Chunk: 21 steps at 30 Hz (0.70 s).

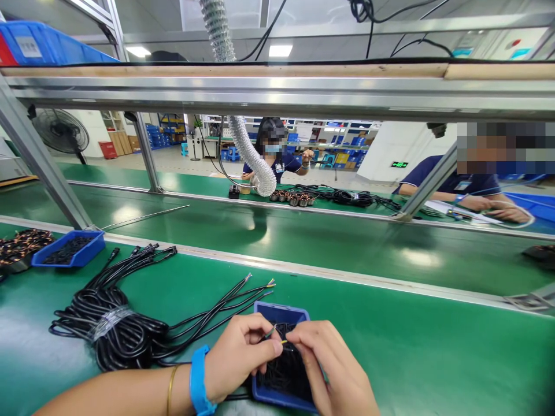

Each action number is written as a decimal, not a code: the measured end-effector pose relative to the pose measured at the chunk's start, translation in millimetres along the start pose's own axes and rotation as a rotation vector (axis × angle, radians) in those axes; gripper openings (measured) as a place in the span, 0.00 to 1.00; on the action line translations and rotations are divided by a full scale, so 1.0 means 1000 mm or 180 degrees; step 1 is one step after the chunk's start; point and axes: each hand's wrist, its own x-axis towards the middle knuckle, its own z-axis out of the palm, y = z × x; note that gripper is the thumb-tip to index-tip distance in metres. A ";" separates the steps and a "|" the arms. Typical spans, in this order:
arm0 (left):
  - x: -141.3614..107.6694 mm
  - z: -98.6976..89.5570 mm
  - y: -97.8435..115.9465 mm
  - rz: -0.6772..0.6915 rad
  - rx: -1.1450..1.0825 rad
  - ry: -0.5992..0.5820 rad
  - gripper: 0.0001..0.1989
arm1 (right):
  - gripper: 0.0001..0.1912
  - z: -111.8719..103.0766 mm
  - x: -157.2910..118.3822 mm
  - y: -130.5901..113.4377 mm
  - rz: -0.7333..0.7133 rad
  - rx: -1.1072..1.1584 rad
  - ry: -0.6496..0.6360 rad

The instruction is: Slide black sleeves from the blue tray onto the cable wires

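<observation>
My left hand [245, 349], with a blue band at the wrist, pinches the stripped end of a black cable over a blue bin. A short yellow wire [284, 342] pokes out between the fingertips of both hands. My right hand [327, 364] is closed in a pinch at that wire's tip; whatever it grips is too small to make out. Under the hands, the blue bin [281, 312] holds many short black tube pieces [284, 375]. To the left lies a coiled bundle of black cables [115, 323], tied with clear wrap, its bare coloured wire ends reaching toward the bin.
A second blue bin [93, 249] with small black parts stands at left, beside copper-coloured parts [26, 245]. Metal rails [277, 267] and posts frame the green bench [416, 346]. Across it, two people sit at work near black cables [351, 196]; a flexible duct [249, 150] hangs down.
</observation>
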 end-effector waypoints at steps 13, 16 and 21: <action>0.001 -0.002 -0.009 0.0017 -0.0034 -0.0045 0.15 | 0.12 -0.004 0.000 0.003 0.0325 0.0295 -0.0297; -0.003 -0.002 -0.006 0.0117 -0.0142 -0.0093 0.12 | 0.05 0.001 -0.002 0.002 0.0622 0.0547 -0.0241; -0.004 -0.001 -0.006 0.0301 -0.0326 0.0042 0.10 | 0.06 0.009 -0.006 0.006 0.0903 0.0747 -0.0559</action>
